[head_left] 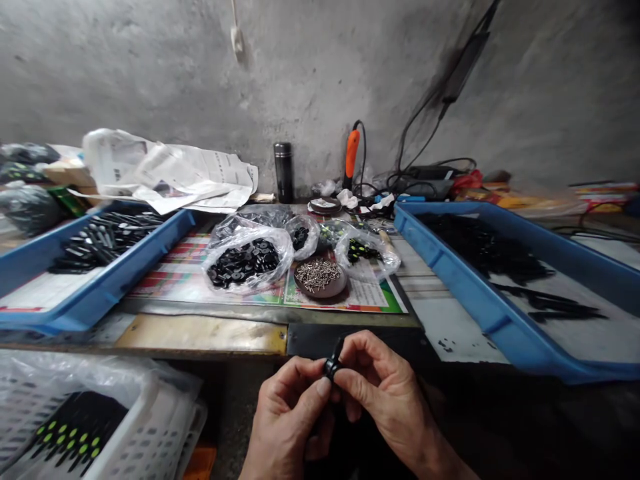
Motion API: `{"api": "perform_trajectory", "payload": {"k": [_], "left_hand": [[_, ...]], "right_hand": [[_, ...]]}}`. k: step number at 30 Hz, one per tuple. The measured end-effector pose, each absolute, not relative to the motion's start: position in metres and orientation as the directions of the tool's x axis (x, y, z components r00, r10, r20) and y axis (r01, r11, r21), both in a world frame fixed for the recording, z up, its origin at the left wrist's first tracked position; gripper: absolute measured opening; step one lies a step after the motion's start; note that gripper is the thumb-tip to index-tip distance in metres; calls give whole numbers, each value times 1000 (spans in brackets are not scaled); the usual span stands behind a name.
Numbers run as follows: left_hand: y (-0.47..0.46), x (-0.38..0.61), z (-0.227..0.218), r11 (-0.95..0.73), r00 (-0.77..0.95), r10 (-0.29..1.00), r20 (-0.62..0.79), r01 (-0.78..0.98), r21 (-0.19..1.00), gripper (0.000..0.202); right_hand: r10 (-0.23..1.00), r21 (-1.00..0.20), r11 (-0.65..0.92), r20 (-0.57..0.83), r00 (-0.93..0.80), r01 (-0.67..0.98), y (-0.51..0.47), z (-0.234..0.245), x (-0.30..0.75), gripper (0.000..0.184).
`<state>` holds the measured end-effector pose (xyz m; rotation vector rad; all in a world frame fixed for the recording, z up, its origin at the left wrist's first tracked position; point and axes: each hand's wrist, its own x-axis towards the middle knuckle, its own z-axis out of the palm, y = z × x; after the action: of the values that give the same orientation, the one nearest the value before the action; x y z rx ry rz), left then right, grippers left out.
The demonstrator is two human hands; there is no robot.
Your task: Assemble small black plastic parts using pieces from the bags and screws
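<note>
Pinching | left hand | right hand | fingers pressed on black plastic part

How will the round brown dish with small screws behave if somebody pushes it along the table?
The dish looks low and wide, so it will probably slide, not tip. The screws lie loose in a heap, so a sharp push could spill some. Being metal, they probably make it heavy for its size.

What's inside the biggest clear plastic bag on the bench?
The bag holds a heap of small black round parts. Anything beneath the top layer is hidden by the parts and the crumpled plastic.
</note>
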<state>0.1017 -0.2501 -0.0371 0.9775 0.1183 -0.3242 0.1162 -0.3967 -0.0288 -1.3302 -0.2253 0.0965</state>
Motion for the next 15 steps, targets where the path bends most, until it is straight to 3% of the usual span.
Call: {"api": "perform_trajectory", "payload": {"k": [7, 11, 15], "left_hand": [[-241, 105, -30, 427, 946, -251, -205, 299, 853, 38], [-232, 106, -24, 290, 941, -296, -163, 251, 924, 40], [-229, 107, -20, 174, 964, -241, -116, 161, 972, 33]], "right_hand": [[198, -982, 179, 95, 976, 59, -402, -24, 119, 31], [201, -987, -34, 148, 968, 158, -408, -12, 123, 25], [250, -894, -255, 306, 918, 368, -416, -5, 128, 25]]}}
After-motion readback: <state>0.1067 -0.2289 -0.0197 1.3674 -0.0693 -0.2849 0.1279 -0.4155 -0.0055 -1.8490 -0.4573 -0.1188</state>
